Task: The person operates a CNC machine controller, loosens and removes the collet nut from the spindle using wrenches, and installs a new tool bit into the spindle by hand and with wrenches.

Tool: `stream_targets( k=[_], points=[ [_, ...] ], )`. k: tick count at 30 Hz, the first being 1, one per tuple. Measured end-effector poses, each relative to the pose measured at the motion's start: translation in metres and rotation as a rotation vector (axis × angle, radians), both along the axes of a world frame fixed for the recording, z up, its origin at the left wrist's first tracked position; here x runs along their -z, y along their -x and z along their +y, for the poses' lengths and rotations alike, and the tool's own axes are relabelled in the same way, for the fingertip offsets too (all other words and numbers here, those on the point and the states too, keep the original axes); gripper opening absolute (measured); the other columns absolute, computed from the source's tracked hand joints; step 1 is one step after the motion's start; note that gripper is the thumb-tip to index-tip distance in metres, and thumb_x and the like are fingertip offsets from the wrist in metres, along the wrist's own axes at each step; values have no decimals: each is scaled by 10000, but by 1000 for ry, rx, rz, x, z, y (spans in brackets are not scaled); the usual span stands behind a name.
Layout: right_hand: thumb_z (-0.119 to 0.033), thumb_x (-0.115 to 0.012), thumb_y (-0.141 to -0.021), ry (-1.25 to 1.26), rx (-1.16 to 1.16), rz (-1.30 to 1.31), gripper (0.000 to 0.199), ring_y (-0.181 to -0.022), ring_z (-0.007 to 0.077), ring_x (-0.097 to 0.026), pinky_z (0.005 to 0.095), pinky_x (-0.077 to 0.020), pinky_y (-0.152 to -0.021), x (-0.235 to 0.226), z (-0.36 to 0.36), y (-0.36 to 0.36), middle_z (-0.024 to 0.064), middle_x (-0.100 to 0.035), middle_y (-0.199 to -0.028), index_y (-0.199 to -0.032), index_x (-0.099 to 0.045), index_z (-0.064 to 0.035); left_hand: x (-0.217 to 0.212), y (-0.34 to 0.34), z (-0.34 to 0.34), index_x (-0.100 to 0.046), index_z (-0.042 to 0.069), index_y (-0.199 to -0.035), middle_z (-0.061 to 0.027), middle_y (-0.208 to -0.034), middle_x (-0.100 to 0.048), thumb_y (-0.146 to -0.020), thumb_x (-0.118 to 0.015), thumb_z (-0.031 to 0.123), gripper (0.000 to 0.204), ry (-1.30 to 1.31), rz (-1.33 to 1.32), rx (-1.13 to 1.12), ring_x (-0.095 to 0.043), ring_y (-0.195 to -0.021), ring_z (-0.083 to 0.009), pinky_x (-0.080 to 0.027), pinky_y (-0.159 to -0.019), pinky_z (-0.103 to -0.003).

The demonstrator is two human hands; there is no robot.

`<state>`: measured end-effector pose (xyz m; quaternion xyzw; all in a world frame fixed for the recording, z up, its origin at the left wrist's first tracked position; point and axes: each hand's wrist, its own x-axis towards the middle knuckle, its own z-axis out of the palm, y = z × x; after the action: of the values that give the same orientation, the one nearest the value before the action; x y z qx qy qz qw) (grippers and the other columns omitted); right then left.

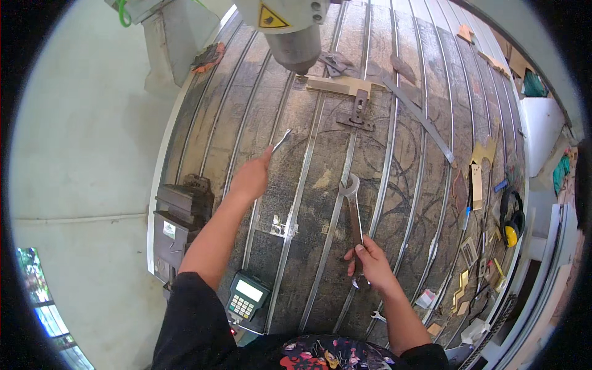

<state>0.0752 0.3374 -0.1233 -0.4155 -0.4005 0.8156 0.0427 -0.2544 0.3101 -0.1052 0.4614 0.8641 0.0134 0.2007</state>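
Observation:
My left hand reaches over the slotted machine table and is closed on a slim silver wrench, whose head points away from me. Lower and to the right, my right hand grips a large open-end wrench by the lower part of its handle. Its wide jaw points away from me, and its other end shows below my fingers. Beyond both hands, a dark slotted clamp rests against a flat yellowish piece. The machine's spindle head hangs just left of that piece.
A long metal strip lies diagonally at the far right. Near me are a keypad controller and a small wrench. Dark metal blocks stand at the left edge. Ear muffs and several offcuts line the right side.

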Motion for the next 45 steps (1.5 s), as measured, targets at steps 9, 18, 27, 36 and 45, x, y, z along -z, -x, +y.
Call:
stream_targets(
  k=[9, 18, 27, 36, 45],
  points=[
    [-156, -356, -925, -106, -19, -28, 214, -536, 128, -534, 266, -439, -498, 0, -12, 2, 72, -543, -792, -1079, -419, -22, 8, 8, 8, -341, 136, -1305, -234, -875, -590, -792, -395, 21, 529, -15, 17, 45, -577, -812, -372, -451, -706, -463],
    [-135, -352, -928, -84, -78, 27, 273, -568, 134, -526, 271, -451, -532, 3, -3, 21, 84, -541, -822, -1175, -395, -26, 7, 10, 17, -384, 133, -1278, -240, -865, -587, -814, -421, 73, 469, -35, -54, -16, -567, -829, -379, -439, -717, -466],
    [-76, -355, -910, -76, -99, 55, 214, -583, 152, -557, 287, -482, -538, 22, 20, 57, 96, -561, -847, -1116, -388, -28, 20, 34, 22, -361, 35, -1249, -124, -690, -565, -852, -385, 85, 401, -335, -651, -375, -580, -599, -224, -480, -510, -358],
    [-72, -349, -905, -7, -21, 99, 206, -571, 153, -567, 286, -482, -522, 21, 5, 56, 110, -570, -860, -1100, -387, -16, -10, 44, 85, -425, 44, -1064, -44, -685, -488, -875, -380, 99, 202, -697, -1052, -586, -488, -503, -135, -439, -433, -278],
    [-72, -353, -902, 9, -42, 95, 193, -577, 160, -565, 302, -491, -540, 20, 2, 51, 118, -572, -859, -1086, -389, -28, -14, 36, 96, -428, 25, -939, -61, -689, -477, -865, -372, 77, 106, -703, -1041, -583, -489, -496, -146, -437, -423, -294]
  ],
)
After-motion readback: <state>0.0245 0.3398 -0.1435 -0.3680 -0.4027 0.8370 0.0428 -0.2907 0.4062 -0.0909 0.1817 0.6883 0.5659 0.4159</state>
